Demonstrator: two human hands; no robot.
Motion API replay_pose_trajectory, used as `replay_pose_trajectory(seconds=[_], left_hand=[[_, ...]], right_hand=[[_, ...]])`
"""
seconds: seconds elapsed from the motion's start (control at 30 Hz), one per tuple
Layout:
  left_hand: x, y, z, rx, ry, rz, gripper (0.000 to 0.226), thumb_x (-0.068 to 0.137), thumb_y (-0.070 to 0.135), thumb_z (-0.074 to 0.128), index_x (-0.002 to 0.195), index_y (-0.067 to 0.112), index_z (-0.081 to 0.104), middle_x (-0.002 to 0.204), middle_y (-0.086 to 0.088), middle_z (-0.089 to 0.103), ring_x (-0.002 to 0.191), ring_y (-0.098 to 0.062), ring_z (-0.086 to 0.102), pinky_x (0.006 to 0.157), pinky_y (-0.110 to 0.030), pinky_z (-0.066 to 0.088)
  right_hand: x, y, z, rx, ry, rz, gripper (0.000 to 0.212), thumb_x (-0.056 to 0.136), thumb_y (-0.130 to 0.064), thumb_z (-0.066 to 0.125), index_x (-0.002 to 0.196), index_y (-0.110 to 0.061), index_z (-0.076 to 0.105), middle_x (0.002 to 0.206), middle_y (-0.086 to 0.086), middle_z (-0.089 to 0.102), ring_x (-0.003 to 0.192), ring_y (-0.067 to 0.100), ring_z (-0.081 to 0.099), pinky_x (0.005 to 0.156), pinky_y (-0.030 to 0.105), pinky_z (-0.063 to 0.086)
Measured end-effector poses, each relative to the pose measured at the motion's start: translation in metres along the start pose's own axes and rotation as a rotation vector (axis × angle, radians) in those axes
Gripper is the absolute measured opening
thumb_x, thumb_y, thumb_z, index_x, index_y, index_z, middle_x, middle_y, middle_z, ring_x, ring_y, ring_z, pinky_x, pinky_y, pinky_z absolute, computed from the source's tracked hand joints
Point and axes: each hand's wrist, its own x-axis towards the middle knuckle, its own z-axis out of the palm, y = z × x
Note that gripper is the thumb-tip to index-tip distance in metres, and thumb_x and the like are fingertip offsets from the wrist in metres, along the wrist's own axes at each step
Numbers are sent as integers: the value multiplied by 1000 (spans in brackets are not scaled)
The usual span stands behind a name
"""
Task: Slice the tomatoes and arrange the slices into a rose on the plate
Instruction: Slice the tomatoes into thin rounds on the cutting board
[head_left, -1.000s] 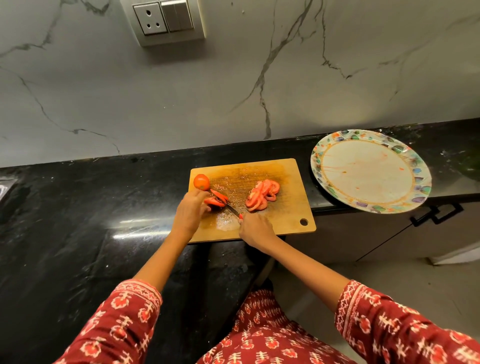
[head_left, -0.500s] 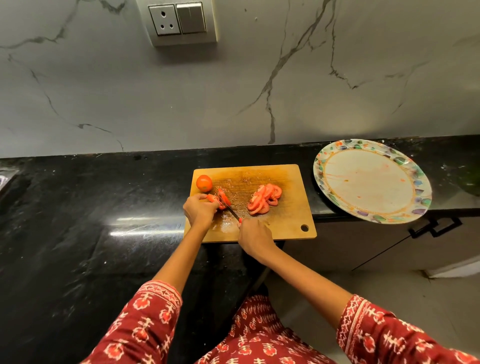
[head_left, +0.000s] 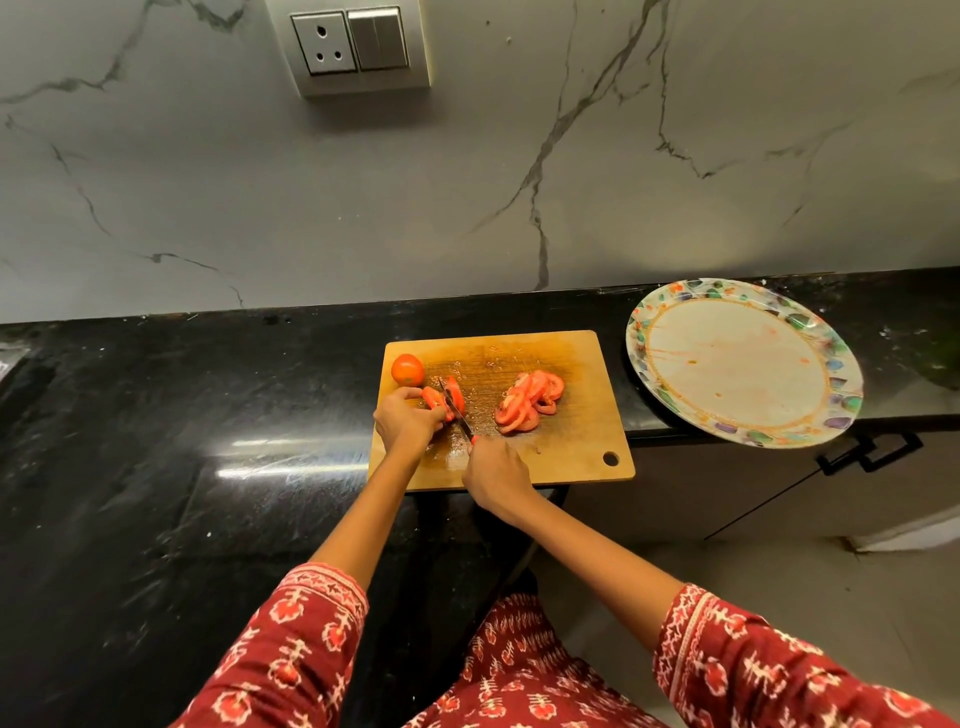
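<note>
Plate (head_left: 642, 358) — overhanging counter (head_left: 156, 415) edge

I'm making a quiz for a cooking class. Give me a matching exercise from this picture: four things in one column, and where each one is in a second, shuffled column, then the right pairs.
Things:
1. whole tomato
2. pile of slices
3. plate
4. knife

Places:
A. gripped by the right hand, blade in the tomato being cut
B. far left corner of the cutting board
C. on the counter, right of the board, jutting over the edge
D. right of the blade, mid-board

Pairs: 1-B, 2-D, 3-C, 4-A
</note>
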Motion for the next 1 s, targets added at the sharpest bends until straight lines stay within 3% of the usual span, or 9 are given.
replay_pose_trajectory(seconds=[0.1,0.17,0.27,0.37,0.47,0.53,0.7,0.9,1.0], left_hand=[[-3,3,-3,35,-62,21,46,70,17,79,113,14,63,92,-6,66,77,-24,69,82,-42,55],[-1,2,-4,24,-95,30,48,71,13,78,116,12,62,94,-5,63,78,-26,69,82,-43,55],[11,-8,0,4,-92,25,48,68,14,80,113,12,64,103,-13,67,88,-29,66,81,-45,55],[10,0,-2,-69,-79,7,33,76,19,75,107,9,66,87,-5,67,75,-23,68,81,-40,56],[13,6,-4,-145,-52,-61,13,84,22,66,79,10,68,75,-5,68,62,-16,66,77,-36,57],[23,4,-5,-159,-7,-164,19,81,16,69,64,10,64,62,-3,68,55,-14,65,75,-37,58],[33,14,-9,-232,-18,-308,13,80,8,69,74,3,59,73,-9,64,48,-11,62,57,-21,54],[30,8,-2,-224,-49,-326,13,80,5,69,86,-1,60,72,-9,60,54,-16,63,63,-27,57],[30,2,-2,-178,-67,-290,13,78,7,71,84,-3,65,83,-13,65,52,-13,63,70,-31,58]], right_hand=[[1,-3,1,3,-1,-4,25,91,-4,45,114,-2,54,114,17,59,108,34,56,74,33,40],[3,-4,1,-15,1,-10,25,91,-3,44,115,-1,53,115,17,59,109,33,56,73,31,38],[6,1,0,-48,19,-27,24,91,-1,43,113,-1,53,112,17,61,107,34,58,74,31,41],[7,5,1,-76,32,-40,24,91,0,42,112,-2,53,111,16,62,107,33,58,77,33,44],[6,5,4,-101,63,-68,25,94,-2,38,116,-2,51,113,16,61,108,33,58,80,35,45],[5,7,7,-119,72,-87,26,94,-2,37,117,-1,50,114,17,61,108,33,58,81,36,46],[8,8,0,-140,51,-96,28,92,2,39,117,-1,51,114,17,61,109,33,58,81,35,47],[-4,27,2,-199,74,-109,27,96,-5,34,120,-3,48,119,15,59,112,32,57,86,36,46],[1,22,-2,-153,43,-89,27,94,-1,35,115,-1,53,116,17,60,109,33,57,83,36,46]])
